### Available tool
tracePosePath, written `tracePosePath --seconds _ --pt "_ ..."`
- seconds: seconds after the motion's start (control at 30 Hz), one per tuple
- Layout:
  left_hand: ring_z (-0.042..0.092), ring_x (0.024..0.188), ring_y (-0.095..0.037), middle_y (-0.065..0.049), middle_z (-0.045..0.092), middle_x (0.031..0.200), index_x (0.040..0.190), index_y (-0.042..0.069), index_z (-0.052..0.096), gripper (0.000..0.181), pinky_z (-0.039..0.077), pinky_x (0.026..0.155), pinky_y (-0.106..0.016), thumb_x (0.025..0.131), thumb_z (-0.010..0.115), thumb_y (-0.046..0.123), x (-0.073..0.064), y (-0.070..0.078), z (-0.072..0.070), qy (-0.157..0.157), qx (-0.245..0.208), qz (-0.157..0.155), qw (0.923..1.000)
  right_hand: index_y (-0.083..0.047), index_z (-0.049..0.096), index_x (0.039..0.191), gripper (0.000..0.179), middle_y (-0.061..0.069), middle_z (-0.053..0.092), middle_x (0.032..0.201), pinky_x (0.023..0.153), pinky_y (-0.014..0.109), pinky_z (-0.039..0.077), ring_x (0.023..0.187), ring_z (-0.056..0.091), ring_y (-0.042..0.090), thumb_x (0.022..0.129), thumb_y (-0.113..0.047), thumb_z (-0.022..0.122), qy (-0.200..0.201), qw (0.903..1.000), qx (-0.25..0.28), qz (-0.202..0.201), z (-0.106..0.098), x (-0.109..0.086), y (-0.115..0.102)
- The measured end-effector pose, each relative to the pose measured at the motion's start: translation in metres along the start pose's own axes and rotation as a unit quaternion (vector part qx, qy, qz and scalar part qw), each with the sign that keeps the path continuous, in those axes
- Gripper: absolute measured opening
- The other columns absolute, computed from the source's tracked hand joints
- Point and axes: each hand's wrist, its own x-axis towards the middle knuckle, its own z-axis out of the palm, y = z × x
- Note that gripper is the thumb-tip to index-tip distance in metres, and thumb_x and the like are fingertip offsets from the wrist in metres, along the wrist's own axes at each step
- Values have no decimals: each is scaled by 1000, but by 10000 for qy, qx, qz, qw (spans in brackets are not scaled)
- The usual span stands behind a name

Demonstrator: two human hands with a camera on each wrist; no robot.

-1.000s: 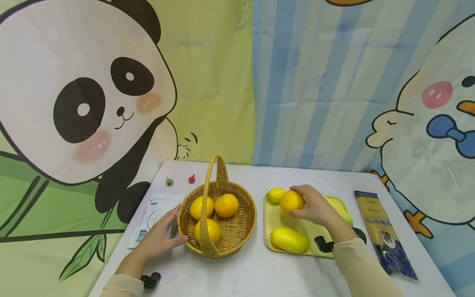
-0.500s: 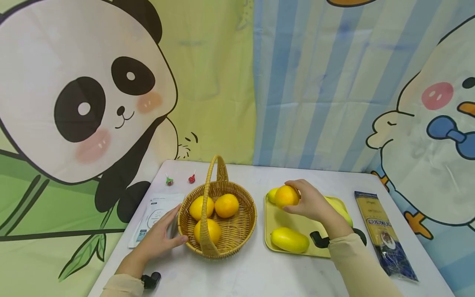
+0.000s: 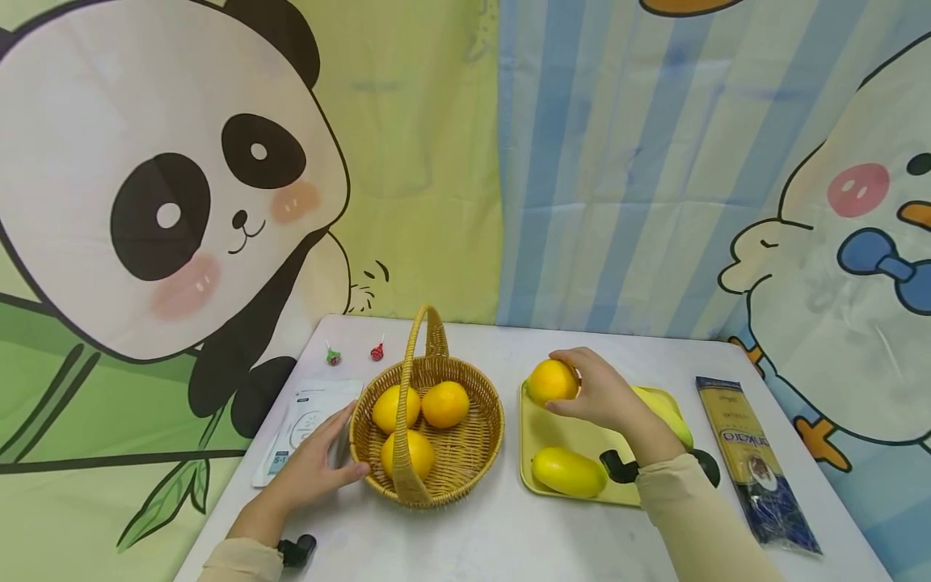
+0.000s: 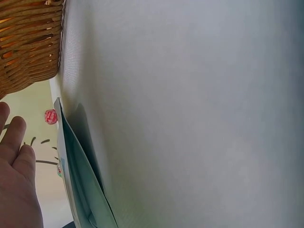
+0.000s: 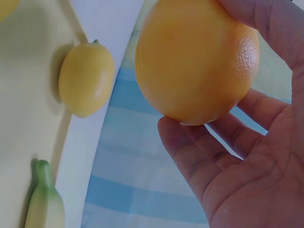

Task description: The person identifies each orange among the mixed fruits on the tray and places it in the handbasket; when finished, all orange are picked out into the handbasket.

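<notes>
My right hand [image 3: 604, 390] grips an orange [image 3: 551, 382] between thumb and fingers, held above the back left corner of the yellow tray [image 3: 541, 426]. In the right wrist view, that hand's fingers curl along one side of the fruit; a lemon [image 5: 86, 80] lies on the tray, which the orange hides in the head view. A long yellow fruit like a mango [image 3: 570, 472] rests at the tray's front. At the wicker basket's [image 3: 473, 473] left side my left hand [image 3: 313, 461] rests, fingers extended. Inside the basket sit three oranges [image 3: 445, 404].
A white packet [image 3: 305, 412] lies left of the basket, partly behind the left hand. Two lollipops, one green [image 3: 333, 356] and one red [image 3: 377, 352], are behind it. A banana [image 3: 663, 412] lies on the tray's right side; a pasta bag [image 3: 756, 461] lies farther right.
My right hand has carried the orange leftward and slightly back over the tray, covering the lemon in the head view. The left hand and the basket have stayed in place.
</notes>
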Motion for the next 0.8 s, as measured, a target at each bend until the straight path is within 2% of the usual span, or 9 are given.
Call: tracePosePath --seconds 0.17,0.43,0.8 --pt "34 155 -45 -11 35 171 168 26 25 110 32 118 -76 80 87 50 0 1 0 20 -23 15 10000 -9 55 149 82 12 58 148 112 57 51 131 58 33 79 -33 91 -43 10000 67 -38 -1 3 -8" --pt "33 156 -44 -10 34 171 168 28 23 110 31 118 -76 81 86 53 1 2 0 -16 -20 -40 10000 -8 56 148 82 12 59 147 110 56 52 131 58 32 79 -32 92 -16 9997 53 -221 0 8 -20" --pt "33 155 -45 -10 34 171 168 28 24 110 31 118 -76 81 86 54 1 2 -1 -26 63 -139 9999 -15 57 148 80 6 59 145 107 52 54 128 59 28 78 -34 92 -72 9991 168 -386 4 22 -43"
